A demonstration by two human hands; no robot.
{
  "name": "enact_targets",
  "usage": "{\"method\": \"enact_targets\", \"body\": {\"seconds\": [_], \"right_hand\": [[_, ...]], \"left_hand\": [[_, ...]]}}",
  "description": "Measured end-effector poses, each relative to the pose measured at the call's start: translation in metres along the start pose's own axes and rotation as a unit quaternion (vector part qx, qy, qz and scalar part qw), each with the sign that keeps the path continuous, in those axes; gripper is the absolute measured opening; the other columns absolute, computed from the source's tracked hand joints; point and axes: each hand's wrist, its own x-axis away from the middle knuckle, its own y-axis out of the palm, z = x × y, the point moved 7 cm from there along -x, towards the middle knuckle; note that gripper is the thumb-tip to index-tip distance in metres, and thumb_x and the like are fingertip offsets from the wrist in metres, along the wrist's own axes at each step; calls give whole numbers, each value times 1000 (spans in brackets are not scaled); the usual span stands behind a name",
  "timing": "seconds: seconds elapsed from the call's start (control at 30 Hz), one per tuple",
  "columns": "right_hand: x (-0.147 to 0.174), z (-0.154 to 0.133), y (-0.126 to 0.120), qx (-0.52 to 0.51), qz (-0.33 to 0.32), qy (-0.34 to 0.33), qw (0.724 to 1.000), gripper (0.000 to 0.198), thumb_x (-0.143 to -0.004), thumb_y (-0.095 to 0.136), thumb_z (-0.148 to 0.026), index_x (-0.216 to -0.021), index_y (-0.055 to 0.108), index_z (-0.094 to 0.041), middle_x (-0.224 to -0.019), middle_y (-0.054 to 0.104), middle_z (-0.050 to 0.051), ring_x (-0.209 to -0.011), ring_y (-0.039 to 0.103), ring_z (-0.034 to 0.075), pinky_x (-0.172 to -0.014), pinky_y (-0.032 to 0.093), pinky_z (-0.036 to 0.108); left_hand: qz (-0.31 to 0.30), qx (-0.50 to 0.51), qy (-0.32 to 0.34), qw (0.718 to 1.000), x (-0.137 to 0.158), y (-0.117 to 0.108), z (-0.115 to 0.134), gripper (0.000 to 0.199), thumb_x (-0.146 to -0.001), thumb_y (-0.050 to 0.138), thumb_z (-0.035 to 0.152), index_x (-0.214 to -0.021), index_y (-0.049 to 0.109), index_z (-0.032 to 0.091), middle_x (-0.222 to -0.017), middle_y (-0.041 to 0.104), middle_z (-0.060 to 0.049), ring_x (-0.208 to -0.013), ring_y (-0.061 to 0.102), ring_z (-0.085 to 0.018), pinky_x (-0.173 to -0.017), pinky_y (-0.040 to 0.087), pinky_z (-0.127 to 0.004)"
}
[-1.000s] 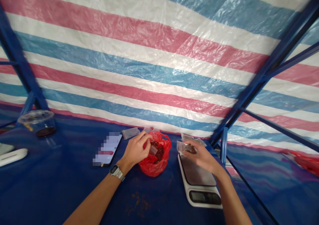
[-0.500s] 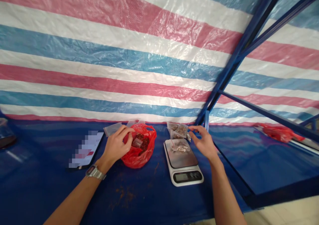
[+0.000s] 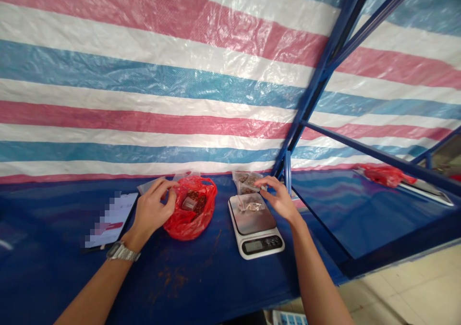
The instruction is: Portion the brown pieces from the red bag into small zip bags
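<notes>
My left hand [image 3: 155, 209] is at the left rim of a red plastic bag [image 3: 190, 225], its fingers bent and a little apart, with nothing visible in them. Dark reddish-brown pieces [image 3: 201, 202] and a small clear cup [image 3: 189, 203] lie inside that bag. Beneath the left fingers sticks out an unfilled clear plastic bag [image 3: 144, 187]. My right hand [image 3: 280, 199] is open, fingertips over the edge of several filled clear bags [image 3: 247, 181] behind a white kitchen scale [image 3: 257, 253]. A small filled clear bag [image 3: 251, 203] rests on the scale's metal plate.
A phone [image 3: 115, 222] lies left of my left hand on the blue table [image 3: 201, 286]. Brown crumbs [image 3: 175, 279] are scattered in front. Blue metal bars [image 3: 306, 109] rise at the right before a striped tarp [image 3: 144, 123]. Another red bag [image 3: 385, 174] lies far right.
The view has shifted, so everything appears farther left. My right hand has moved slightly left, its fingertips now over the filled bags' edge. My left hand stays beside the red bag.
</notes>
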Motion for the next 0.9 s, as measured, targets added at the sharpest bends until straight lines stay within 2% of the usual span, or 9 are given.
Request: {"method": "enact_targets", "body": {"seconds": [0.13, 0.4, 0.57, 0.7, 0.83, 0.9], "right_hand": [[1, -3, 9, -19, -54, 21, 998, 27, -84, 60, -21, -106, 75, -25, -113, 76, 5, -113, 61, 27, -105, 42, 44], [4, -6, 20, -10, -133, 50, 990, 34, -85, 62, -20, -115, 76, -25, -121, 75, 5, -118, 60, 28, -110, 39, 48], [9, -11, 25, 11, -178, 64, 982, 38, -88, 70, -30, -126, 73, -30, -128, 71, 5, -126, 57, 29, -114, 35, 51], [13, -13, 29, 28, -205, 65, 976, 47, -89, 75, -42, -134, 68, -33, -134, 67, 6, -128, 54, 31, -117, 32, 55], [17, -6, 34, 52, -228, 79, 969, 58, -80, 84, -41, -136, 68, -33, -133, 65, 8, -127, 55, 33, -116, 34, 57], [17, -1, 34, 70, -213, 84, 971, 54, -79, 85, -38, -132, 71, -33, -127, 67, 8, -125, 56, 34, -115, 36, 59]], "left_hand": [[-1, 8, -6, 1000, 0, 1, -1, 18, -99, 53, 22, -100, 70, 22, -100, 72, -2, -79, 70, -16, -76, 54, -27], [0, 11, -10, 1000, 0, 0, -2, 18, -99, 52, 23, -101, 70, 23, -100, 71, -2, -82, 70, -16, -77, 54, -26], [1, 11, 1, 1000, 0, -1, 0, 18, -99, 52, 21, -102, 70, 24, -99, 71, -2, -81, 70, -16, -77, 53, -26], [8, 9, -5, 1000, 0, -3, 1, 19, -98, 53, 20, -102, 71, 24, -100, 72, -2, -81, 71, -16, -76, 53, -26], [9, 8, -4, 1000, 0, -3, 4, 19, -98, 53, 20, -101, 71, 23, -99, 72, -2, -82, 70, -16, -74, 53, -25], [13, 15, -4, 1000, -1, -4, 5, 19, -98, 52, 20, -100, 70, 23, -98, 72, -2, -81, 70, -15, -72, 53, -24]]}}
